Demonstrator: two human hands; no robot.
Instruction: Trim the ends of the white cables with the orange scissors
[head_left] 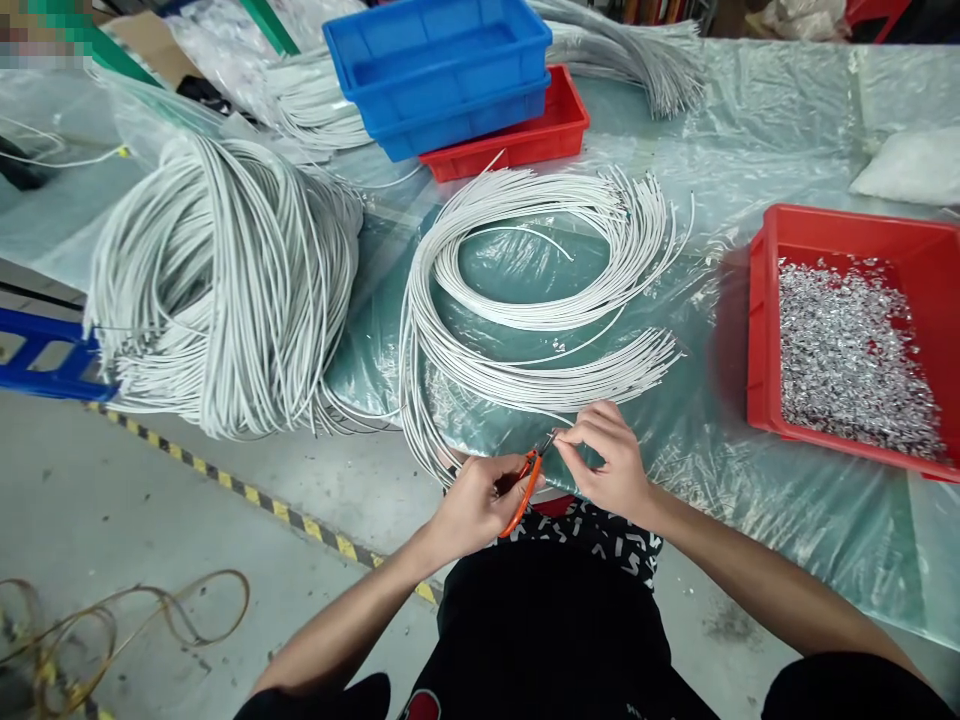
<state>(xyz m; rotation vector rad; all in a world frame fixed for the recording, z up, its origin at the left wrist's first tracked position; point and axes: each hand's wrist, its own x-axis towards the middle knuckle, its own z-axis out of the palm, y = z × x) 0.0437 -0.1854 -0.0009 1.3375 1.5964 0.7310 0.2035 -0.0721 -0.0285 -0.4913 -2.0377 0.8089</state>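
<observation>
My left hand (480,505) is closed round the orange handles of a pair of pliers (525,495). Their jaws point up and to the right, at the fingertips of my right hand (604,460). Thumb and forefinger of that hand pinch the end of a white cable (559,418) by the plier tips; the very end is too small to make out. Just beyond both hands lies a looped bundle of white cables (480,375), its cut ends fanned to the right. Some of its strands hang over the table's front edge beside my left hand.
A big coil of white cables (232,290) sits at the left. Blue bins (442,75) rest on a red tray (525,145) at the back. To the right, a red bin (765,330) holds many small shiny metal pieces (847,350). Plastic sheeting covers the table (720,520).
</observation>
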